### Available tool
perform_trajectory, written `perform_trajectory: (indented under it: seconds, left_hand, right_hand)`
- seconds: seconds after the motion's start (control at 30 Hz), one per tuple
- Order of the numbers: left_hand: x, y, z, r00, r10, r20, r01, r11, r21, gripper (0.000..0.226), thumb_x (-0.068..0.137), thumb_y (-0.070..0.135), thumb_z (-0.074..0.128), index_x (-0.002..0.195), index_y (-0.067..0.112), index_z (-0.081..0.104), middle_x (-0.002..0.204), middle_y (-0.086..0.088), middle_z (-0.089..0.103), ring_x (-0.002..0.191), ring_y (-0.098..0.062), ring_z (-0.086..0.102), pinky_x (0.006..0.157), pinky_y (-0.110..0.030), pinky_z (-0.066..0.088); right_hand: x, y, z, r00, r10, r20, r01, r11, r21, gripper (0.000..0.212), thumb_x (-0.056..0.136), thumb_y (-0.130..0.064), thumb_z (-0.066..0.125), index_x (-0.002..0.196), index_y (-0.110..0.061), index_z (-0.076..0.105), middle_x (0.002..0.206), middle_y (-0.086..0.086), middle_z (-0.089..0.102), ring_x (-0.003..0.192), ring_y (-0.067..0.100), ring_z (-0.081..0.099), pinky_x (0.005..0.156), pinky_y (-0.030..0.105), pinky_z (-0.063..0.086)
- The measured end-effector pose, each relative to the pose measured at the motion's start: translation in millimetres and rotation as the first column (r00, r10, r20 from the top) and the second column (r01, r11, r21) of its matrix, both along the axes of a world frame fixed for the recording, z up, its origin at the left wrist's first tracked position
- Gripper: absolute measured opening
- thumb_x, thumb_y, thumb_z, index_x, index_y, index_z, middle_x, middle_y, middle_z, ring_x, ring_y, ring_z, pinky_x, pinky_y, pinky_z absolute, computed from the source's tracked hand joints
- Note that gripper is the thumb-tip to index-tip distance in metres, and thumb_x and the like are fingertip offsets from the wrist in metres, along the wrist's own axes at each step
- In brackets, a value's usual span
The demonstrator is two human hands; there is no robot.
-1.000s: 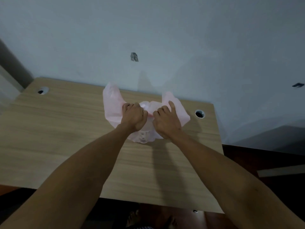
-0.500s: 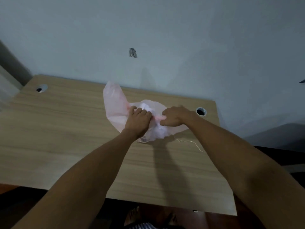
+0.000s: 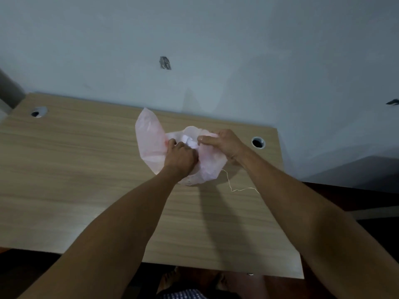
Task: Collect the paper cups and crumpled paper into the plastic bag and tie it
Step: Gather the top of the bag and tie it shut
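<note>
Both hands are closed on plastic: the left hand (image 3: 180, 157) bunches the near-left part of the thin, translucent pink plastic bag (image 3: 151, 143) in curled fingers, and the right hand (image 3: 222, 142) pinches the bag's right handle between thumb and fingers, drawn toward the middle. The bag sits on the light wood-grain table (image 3: 75, 180) toward its far edge, at about 12 o'clock from the person, with one loose flap standing up at the bag's 10 o'clock. Something crumpled and white (image 3: 190, 141), likely the paper, shows through the mouth between the two hands; no cups or paper lie loose on the tabletop, so collecting looks finished, though the cups themselves cannot be made out inside. What seems left is the tying: no knot is visible yet, and the handles are only gathered. A thin pale string (image 3: 232, 186) trails on the table at the bag's 4 o'clock.
</note>
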State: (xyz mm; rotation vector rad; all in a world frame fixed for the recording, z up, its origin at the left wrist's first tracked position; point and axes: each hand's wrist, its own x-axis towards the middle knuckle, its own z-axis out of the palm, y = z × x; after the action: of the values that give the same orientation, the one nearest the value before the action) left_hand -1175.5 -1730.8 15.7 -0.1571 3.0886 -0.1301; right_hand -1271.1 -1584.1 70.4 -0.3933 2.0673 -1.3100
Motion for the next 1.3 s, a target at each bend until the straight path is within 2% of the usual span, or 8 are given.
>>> perform_trajectory:
  seconds: [0.1, 0.3, 0.43, 0.57, 0.63, 0.77, 0.97, 1.3]
  left_hand:
    - [4.1, -3.9, -8.7, 0.999, -0.032, -0.020, 0.033, 0.999, 0.040, 0.026, 0.096, 0.035, 0.048, 0.082, 0.027, 0.069, 0.085, 0.002, 0.068, 0.096, -0.023, 0.058, 0.097, -0.048, 0.028]
    - [43.0, -28.9, -18.3, 0.947, -0.115, -0.301, 0.141, 0.988, 0.068, 0.038, 0.099, 0.032, 0.041, 0.127, 0.016, 0.061, 0.135, -0.006, 0.058, 0.136, -0.028, 0.043, 0.120, -0.054, 0.007]
    - [77.6, -65.0, -6.3, 0.845, 0.181, -0.503, -0.099, 0.978, 0.185, 0.068, 0.095, 0.045, 0.054, 0.149, 0.007, 0.036, 0.164, -0.016, 0.021, 0.154, -0.029, 0.014, 0.123, -0.051, -0.003]
    - [89.1, -88.9, 4.4, 0.642, 0.682, -0.352, -0.398, 0.688, 0.607, 0.136, 0.066, 0.081, 0.070, 0.159, 0.010, 0.001, 0.168, -0.013, 0.002, 0.154, -0.032, 0.008, 0.120, -0.054, 0.008]
    - [82.7, -96.2, 0.0, 0.686, 0.705, -0.179, -0.360, 0.542, 0.759, 0.149, 0.048, 0.083, 0.081, 0.158, 0.019, 0.005, 0.165, -0.007, 0.021, 0.149, -0.028, 0.027, 0.118, -0.050, 0.027]
    - [49.4, -94.4, 5.1, 0.799, 0.601, 0.021, -0.271, 0.328, 0.905, 0.104, 0.053, 0.070, 0.089, 0.138, 0.029, 0.047, 0.132, 0.004, 0.061, 0.122, -0.014, 0.058, 0.097, -0.040, 0.053]
    - [11.8, -47.5, 30.2, 0.935, 0.349, -0.066, -0.113, 0.468, 0.876, 0.021, 0.096, 0.024, 0.064, 0.106, 0.008, 0.074, 0.102, -0.011, 0.074, 0.099, -0.022, 0.068, 0.075, -0.025, 0.047]
    - [10.2, -17.2, 16.1, 0.858, 0.431, -0.279, -0.028, 0.583, 0.812, 0.040, 0.092, 0.049, 0.058, 0.112, 0.014, 0.062, 0.108, 0.002, 0.060, 0.092, -0.014, 0.059, 0.079, -0.027, 0.048]
  right_hand:
    - [11.3, -15.4, -20.0, 0.985, -0.161, -0.069, 0.160, 0.987, -0.011, 0.032, 0.081, -0.039, 0.079, 0.101, -0.014, 0.077, 0.097, 0.001, 0.078, 0.093, 0.017, 0.072, 0.085, 0.036, 0.055]
    - [18.2, -40.7, -48.5, 0.856, 0.159, -0.493, 0.109, 0.875, 0.473, 0.067, 0.089, -0.055, 0.063, 0.139, -0.014, 0.044, 0.134, 0.007, 0.046, 0.119, 0.029, 0.053, 0.105, 0.044, 0.028]
    - [24.4, -46.6, -57.3, 0.765, 0.249, -0.595, 0.163, 0.818, 0.551, 0.090, 0.078, -0.075, 0.063, 0.135, -0.009, 0.042, 0.127, 0.010, 0.048, 0.117, 0.031, 0.055, 0.101, 0.047, 0.031]
    - [29.2, -54.8, -64.5, 0.707, 0.273, -0.652, 0.212, 0.798, 0.564, 0.100, 0.071, -0.084, 0.061, 0.134, -0.007, 0.044, 0.125, 0.011, 0.050, 0.117, 0.033, 0.055, 0.099, 0.048, 0.033]
    - [29.2, -56.3, -71.6, 0.689, 0.309, -0.656, 0.207, 0.783, 0.586, 0.098, 0.073, -0.081, 0.061, 0.136, -0.008, 0.043, 0.127, 0.011, 0.050, 0.119, 0.033, 0.054, 0.101, 0.049, 0.032]
    - [31.9, -58.7, -83.1, 0.647, 0.343, -0.681, 0.219, 0.772, 0.597, 0.087, 0.078, -0.071, 0.064, 0.135, -0.008, 0.046, 0.129, 0.013, 0.052, 0.121, 0.035, 0.051, 0.105, 0.052, 0.031]
    - [33.4, -57.9, -87.4, 0.602, 0.392, -0.695, 0.233, 0.746, 0.623, 0.050, 0.088, -0.043, 0.059, 0.125, -0.010, 0.055, 0.116, 0.013, 0.055, 0.107, 0.036, 0.055, 0.093, 0.049, 0.031]
    - [33.6, -55.3, -82.2, 0.682, 0.361, -0.637, 0.186, 0.756, 0.628, 0.047, 0.093, -0.048, 0.048, 0.130, -0.018, 0.049, 0.123, 0.008, 0.053, 0.118, 0.035, 0.051, 0.096, 0.047, 0.030]
